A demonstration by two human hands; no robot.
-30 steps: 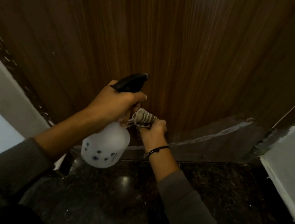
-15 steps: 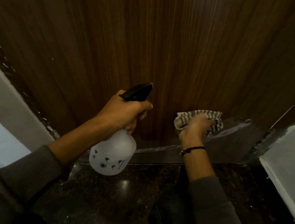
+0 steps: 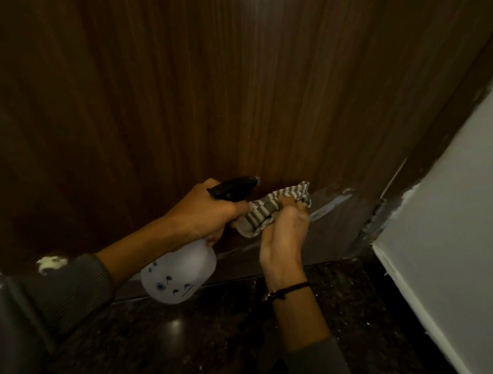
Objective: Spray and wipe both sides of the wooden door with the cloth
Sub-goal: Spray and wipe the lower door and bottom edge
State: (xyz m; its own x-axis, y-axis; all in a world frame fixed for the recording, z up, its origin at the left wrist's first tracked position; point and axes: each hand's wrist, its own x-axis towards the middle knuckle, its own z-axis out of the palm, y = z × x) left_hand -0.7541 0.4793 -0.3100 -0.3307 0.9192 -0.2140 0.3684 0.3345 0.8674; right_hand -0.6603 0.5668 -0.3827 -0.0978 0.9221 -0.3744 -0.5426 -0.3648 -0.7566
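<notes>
Wiping step: my right hand point(image 3: 284, 240) is bunching the striped cloth point(image 3: 262, 210) low by the wooden door point(image 3: 247, 83), left hand point(image 3: 205, 213) clamping the spray bottle point(image 3: 178, 273); flattening probably follows.

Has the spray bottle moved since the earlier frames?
Yes. The spray bottle has shifted right along the wooden door, nearer the pale streak by its lower right corner; its nozzle now sits beside the cloth.
</notes>
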